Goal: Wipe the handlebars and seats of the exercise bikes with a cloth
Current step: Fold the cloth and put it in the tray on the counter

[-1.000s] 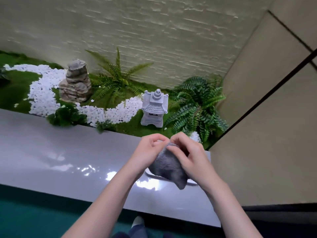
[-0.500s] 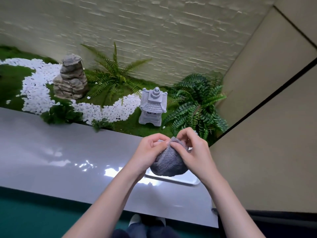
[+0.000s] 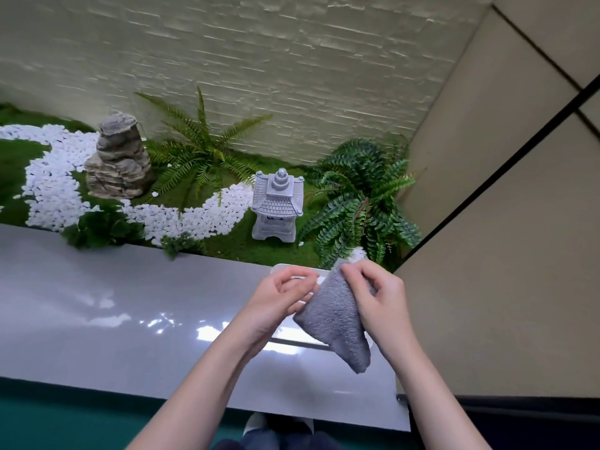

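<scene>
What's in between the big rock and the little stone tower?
Head view: a light-green fern and a curving band of white pebbles lie between them.

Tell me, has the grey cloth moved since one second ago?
Yes. The cloth was bunched between both hands; now it hangs open from the right hand, slightly further right of the stone lantern.

Indoor decorative garden nook — stone lantern [image 3: 277,206], ferns [image 3: 357,203], white pebbles [image 3: 52,177], glossy ledge [image 3: 97,303].

stone lantern [image 3: 277,206] | layered rock [image 3: 118,157] | white pebbles [image 3: 52,180] | left fern [image 3: 198,151] | right fern [image 3: 360,196] | grey ledge [image 3: 97,303]
</scene>
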`<move>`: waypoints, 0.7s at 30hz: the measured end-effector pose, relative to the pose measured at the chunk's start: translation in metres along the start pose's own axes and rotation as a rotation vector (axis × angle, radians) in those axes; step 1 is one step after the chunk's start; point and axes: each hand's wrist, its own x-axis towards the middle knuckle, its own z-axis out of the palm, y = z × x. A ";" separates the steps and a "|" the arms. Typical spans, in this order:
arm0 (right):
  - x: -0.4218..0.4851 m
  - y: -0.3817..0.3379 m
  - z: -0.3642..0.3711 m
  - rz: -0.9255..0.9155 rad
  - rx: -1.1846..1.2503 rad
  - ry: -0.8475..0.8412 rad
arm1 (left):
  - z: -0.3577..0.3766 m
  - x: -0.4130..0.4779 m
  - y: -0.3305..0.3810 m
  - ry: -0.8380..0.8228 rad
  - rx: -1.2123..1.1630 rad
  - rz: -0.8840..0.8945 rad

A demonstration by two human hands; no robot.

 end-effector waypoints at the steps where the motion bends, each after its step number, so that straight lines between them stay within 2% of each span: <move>1: -0.002 0.000 -0.001 0.039 0.070 0.037 | 0.002 0.000 -0.010 -0.019 -0.111 -0.042; 3: -0.006 0.002 -0.003 0.101 0.202 0.113 | 0.010 -0.001 -0.029 -0.075 -0.274 -0.113; 5: -0.008 0.005 -0.004 0.173 0.290 0.184 | 0.022 0.000 -0.042 -0.045 -0.316 -0.178; 8: -0.010 0.011 -0.004 0.247 0.312 0.276 | 0.041 0.003 -0.051 0.065 -0.305 -0.257; 10: -0.011 0.016 -0.004 0.254 0.277 0.317 | 0.051 0.007 -0.054 0.140 -0.202 -0.242; 12: -0.013 0.021 -0.006 0.220 0.182 0.353 | 0.056 0.013 -0.054 0.289 -0.016 -0.150; 14: -0.015 0.028 -0.008 0.178 0.036 0.364 | 0.055 0.018 -0.051 0.415 0.253 0.020; 17: -0.018 0.038 -0.010 0.183 -0.116 0.335 | 0.050 0.018 -0.045 0.471 0.580 0.241; 19: -0.019 0.044 -0.009 0.216 -0.152 0.308 | 0.049 0.019 -0.044 0.478 0.670 0.361; 21: -0.017 0.053 -0.008 0.269 -0.132 0.282 | 0.048 0.022 -0.046 0.470 0.693 0.405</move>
